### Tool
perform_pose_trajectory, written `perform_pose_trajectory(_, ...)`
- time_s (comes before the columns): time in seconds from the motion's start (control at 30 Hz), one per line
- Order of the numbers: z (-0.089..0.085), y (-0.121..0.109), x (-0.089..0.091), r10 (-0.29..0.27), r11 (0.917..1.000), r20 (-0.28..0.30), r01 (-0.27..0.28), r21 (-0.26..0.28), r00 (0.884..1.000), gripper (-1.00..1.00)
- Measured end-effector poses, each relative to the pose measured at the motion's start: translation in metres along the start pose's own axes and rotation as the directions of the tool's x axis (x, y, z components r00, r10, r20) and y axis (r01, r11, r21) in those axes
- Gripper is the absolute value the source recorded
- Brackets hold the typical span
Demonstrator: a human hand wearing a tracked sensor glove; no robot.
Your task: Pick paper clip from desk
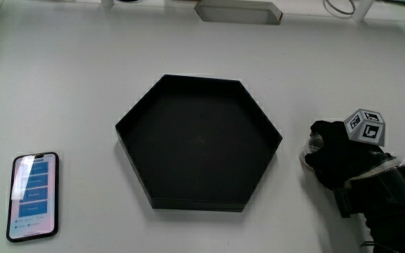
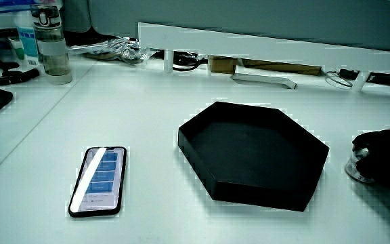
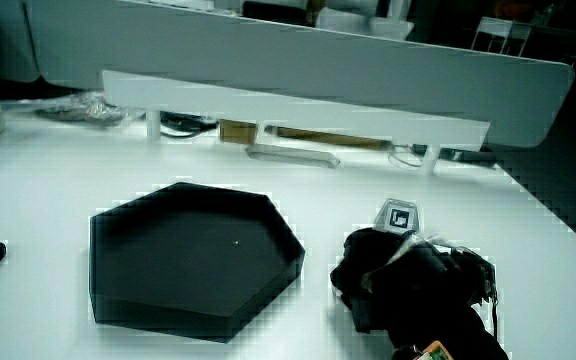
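No paper clip shows in any view. The black-gloved hand rests low on the white table beside the black hexagonal tray, with the patterned cube on its back. Both side views show the hand bunched close to the table surface. A small clear round thing peeks out from under the hand at the edge nearest the tray; what it is cannot be made out. Nothing lies in the tray.
A phone with a lit screen lies beside the tray, away from the hand. A clear bottle stands farther from the person than the phone. A low white partition with cables and a flat bar runs along the table's edge.
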Motion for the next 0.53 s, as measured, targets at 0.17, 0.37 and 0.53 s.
perform_pose_trajectory(0.17, 0.021, -0.009, -0.001, 0.013, 0.9993, -0.016, -0.012, 0.034, 1.0, 1.0)
perform_pose_trajectory(0.37, 0.053, -0.039, -0.037, 0.151, 0.9811, -0.032, -0.146, 0.127, 0.988, 1.0)
perform_pose_trajectory(0.53, 0.066, -0.063, -0.071, 0.3, 0.9435, -0.065, -0.286, 0.168, 0.952, 1.0)
